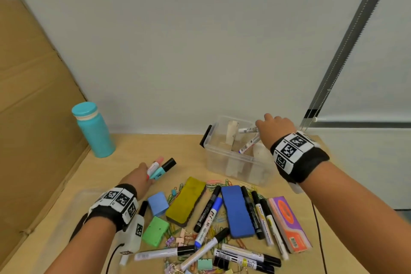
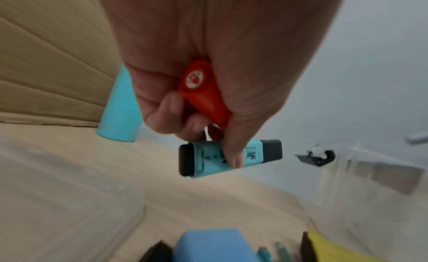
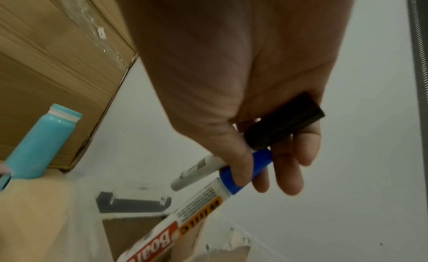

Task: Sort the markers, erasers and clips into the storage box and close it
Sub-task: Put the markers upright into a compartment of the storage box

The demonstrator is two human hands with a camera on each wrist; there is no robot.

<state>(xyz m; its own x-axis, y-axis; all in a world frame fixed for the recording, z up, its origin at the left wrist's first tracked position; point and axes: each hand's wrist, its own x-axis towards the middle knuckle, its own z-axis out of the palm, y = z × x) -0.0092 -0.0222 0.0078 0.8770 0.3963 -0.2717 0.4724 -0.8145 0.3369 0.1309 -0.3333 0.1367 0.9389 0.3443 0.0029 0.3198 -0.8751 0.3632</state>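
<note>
My left hand [image 1: 142, 176] [image 2: 208, 138] grips two pens above the table's left part: a red-capped marker [image 1: 154, 165] [image 2: 203, 94] and a teal highlighter [image 1: 163, 168] [image 2: 208, 159]. My right hand [image 1: 273, 127] [image 3: 261, 170] is over the clear storage box [image 1: 213, 158] and pinches white board markers [image 1: 248, 143] [image 3: 201, 207] with blue and black caps, their tails pointing down into it. Wooden dividers [image 1: 231, 135] stand inside the box. In front of it lies a pile with a yellow eraser [image 1: 185, 201], a blue eraser [image 1: 236, 211], several markers [image 1: 206, 209] and coloured clips [image 1: 178, 240].
A teal bottle [image 1: 93, 131] stands at the back left beside a cardboard wall [image 1: 33, 118]. A clear lid [image 1: 73, 204] lies under my left forearm. Small blue [image 1: 158, 203] and green [image 1: 155, 230] erasers and an orange-purple eraser [image 1: 289, 223] lie in the pile. A cable [image 1: 320, 240] runs along the right edge.
</note>
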